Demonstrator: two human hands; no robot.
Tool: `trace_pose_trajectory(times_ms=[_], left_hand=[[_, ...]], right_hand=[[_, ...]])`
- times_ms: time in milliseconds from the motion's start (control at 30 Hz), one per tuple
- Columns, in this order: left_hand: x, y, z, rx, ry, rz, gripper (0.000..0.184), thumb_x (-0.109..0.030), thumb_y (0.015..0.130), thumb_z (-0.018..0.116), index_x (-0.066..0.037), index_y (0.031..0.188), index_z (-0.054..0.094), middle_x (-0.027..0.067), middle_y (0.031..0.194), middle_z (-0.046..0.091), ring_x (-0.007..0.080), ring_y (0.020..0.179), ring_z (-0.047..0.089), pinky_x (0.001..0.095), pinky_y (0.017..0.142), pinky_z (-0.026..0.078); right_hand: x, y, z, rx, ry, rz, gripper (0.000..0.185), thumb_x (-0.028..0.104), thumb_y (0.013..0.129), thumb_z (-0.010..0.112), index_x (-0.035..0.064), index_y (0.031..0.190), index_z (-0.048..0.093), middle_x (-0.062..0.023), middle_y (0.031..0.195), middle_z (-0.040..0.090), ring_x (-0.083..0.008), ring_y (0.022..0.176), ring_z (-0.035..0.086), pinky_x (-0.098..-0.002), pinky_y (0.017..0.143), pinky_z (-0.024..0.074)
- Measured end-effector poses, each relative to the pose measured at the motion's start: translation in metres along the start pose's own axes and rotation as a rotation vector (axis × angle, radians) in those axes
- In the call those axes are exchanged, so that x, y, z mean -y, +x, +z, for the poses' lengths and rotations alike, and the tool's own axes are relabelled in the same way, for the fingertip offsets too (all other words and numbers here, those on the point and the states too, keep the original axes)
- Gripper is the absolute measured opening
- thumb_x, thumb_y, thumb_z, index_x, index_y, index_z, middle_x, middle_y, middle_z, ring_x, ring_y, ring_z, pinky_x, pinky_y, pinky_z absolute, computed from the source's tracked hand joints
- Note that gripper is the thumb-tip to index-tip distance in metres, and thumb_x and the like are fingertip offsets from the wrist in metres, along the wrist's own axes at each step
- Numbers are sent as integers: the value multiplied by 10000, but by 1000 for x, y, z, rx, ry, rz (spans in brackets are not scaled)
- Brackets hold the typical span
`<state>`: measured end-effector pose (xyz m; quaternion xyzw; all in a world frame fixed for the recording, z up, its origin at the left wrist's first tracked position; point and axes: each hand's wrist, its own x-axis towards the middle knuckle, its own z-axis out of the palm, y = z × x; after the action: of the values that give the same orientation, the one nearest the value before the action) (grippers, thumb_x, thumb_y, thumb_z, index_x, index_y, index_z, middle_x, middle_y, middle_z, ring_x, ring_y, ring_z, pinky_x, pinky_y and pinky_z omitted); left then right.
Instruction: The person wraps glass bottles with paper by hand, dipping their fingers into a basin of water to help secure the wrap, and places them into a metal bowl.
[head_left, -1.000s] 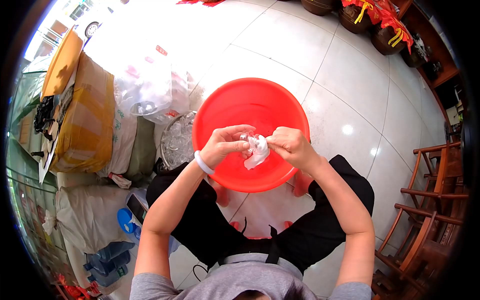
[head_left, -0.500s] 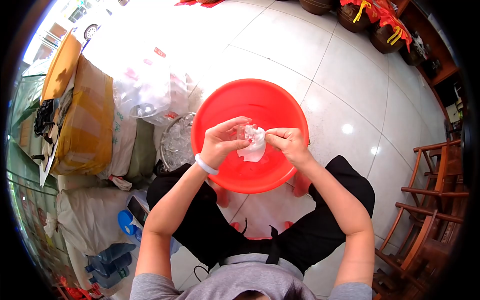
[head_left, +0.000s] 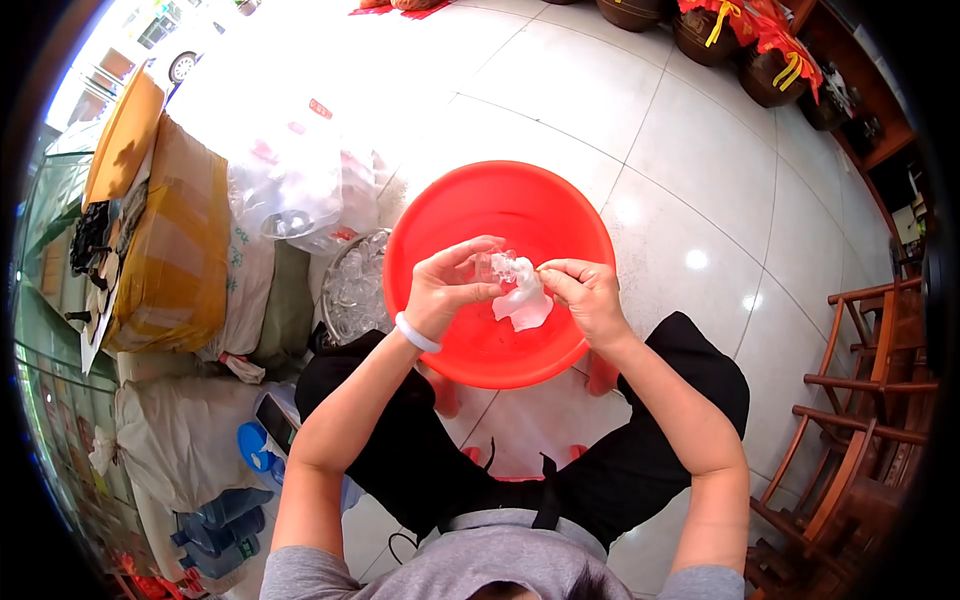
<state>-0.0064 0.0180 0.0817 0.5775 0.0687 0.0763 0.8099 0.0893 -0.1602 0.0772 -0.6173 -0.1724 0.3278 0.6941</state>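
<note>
Over the red basin (head_left: 440, 215), my left hand (head_left: 445, 282) is closed round a small clear glass piece (head_left: 503, 264). A white cloth (head_left: 528, 306) lies against the right side of the glass and hangs down from it. My right hand (head_left: 584, 293) pinches the upper edge of the cloth between thumb and fingers. The two hands are apart, with the glass and cloth between them. Part of the glass is hidden by my left fingers and the cloth.
Left of the basin stands a metal bowl of clear glass pieces (head_left: 357, 287), with plastic bags (head_left: 300, 190) behind it. A taped box (head_left: 175, 240) is farther left. Wooden chairs (head_left: 850, 430) stand at the right, dark jars (head_left: 700, 38) at the back right.
The cloth has shifted over the glass and now hangs lower right of it. My right hand has made small moves beside the glass. My left hand has kept its hold.
</note>
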Motion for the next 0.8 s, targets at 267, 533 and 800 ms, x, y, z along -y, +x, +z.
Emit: trace_pose_trajectory(times_ms=[267,533,800], left_hand=[[-1,-1,0,28,-51,-5,478,97,680,681,16,1132,549,98,1143,552,183,1021,552,315,850,499],[-5,-5,-9,111,-44,-79,471,68,685,683,15,1133,549,147,1122,567,219,993,577,337,822,503],[-9,-4,-9,106,-228,-239,422,-14,772,642,20,1171,509,119,1011,604,180,923,594,313,791,513]], right_hand=[[-2,1,6,50,133,-7,150,76,843,561,-36,893,648,5,688,590,-65,632,521,-221,576,414],[17,9,-8,301,-470,-497,127,1,784,578,-18,892,643,-84,703,593,-160,639,557,-266,585,439],[9,7,-6,223,-276,-325,127,35,810,570,-24,899,639,-57,696,610,-132,598,542,-262,574,429]])
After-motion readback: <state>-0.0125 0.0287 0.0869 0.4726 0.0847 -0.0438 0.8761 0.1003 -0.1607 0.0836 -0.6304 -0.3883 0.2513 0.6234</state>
